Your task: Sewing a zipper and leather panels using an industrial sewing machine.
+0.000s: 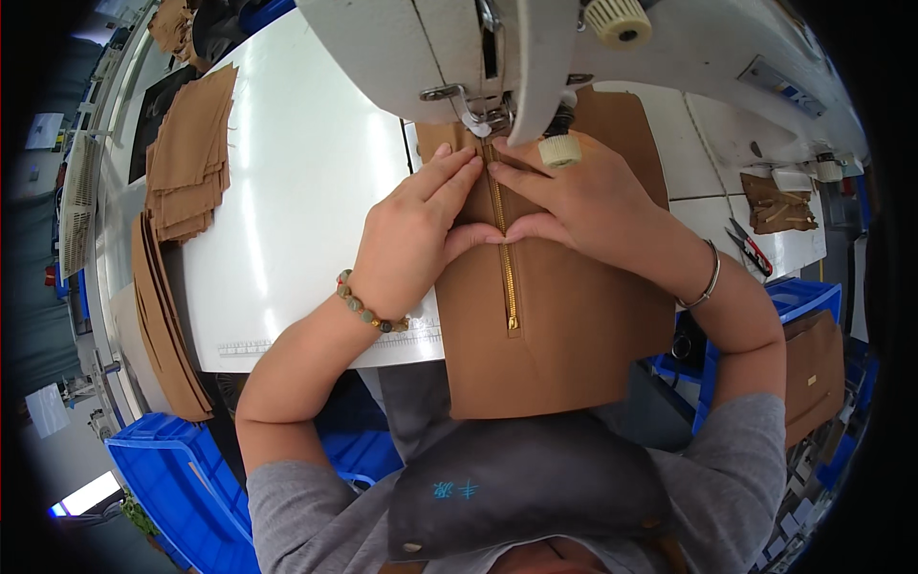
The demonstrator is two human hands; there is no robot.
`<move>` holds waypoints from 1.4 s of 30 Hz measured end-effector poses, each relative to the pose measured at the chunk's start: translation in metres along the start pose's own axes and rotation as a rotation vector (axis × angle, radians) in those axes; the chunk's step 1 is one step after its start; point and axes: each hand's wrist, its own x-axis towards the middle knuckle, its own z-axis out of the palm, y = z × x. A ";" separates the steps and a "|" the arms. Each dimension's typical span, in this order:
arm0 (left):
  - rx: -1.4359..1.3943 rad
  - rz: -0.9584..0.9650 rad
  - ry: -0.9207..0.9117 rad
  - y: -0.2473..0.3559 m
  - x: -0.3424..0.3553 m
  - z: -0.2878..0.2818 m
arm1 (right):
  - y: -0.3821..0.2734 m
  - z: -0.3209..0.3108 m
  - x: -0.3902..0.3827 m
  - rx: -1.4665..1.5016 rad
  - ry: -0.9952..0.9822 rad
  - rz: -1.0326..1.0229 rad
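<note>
A brown fabric or leather-like panel [564, 335] lies under the head of a white sewing machine [382, 48], its near end hanging past the table edge. A zipper [511, 282] with gold teeth runs down its middle, the upper end near the presser foot [488, 126]. My left hand [411, 225] lies flat on the panel left of the zipper, fingers stretched toward the foot. On the other side, my right hand [588, 191] rests with extended fingers beside the zipper. Both thumb tips meet over the teeth. The needle point is too small to make out.
Stacked brown pieces [191, 143] lie on the left of the white table [287, 191], with long brown strips [163, 316] below them. Red-and-black thread snips [751, 251] and brown scraps [779, 203] sit at right. A blue bin [182, 478] stands lower left.
</note>
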 end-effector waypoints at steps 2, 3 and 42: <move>-0.025 -0.015 -0.006 0.002 0.001 0.000 | 0.002 0.000 0.001 0.025 0.140 -0.077; 0.024 0.018 -0.020 0.002 0.001 0.000 | 0.003 0.001 0.001 0.025 0.137 -0.077; 0.024 0.037 -0.087 0.009 0.001 -0.006 | 0.001 -0.004 0.000 -0.087 0.118 -0.083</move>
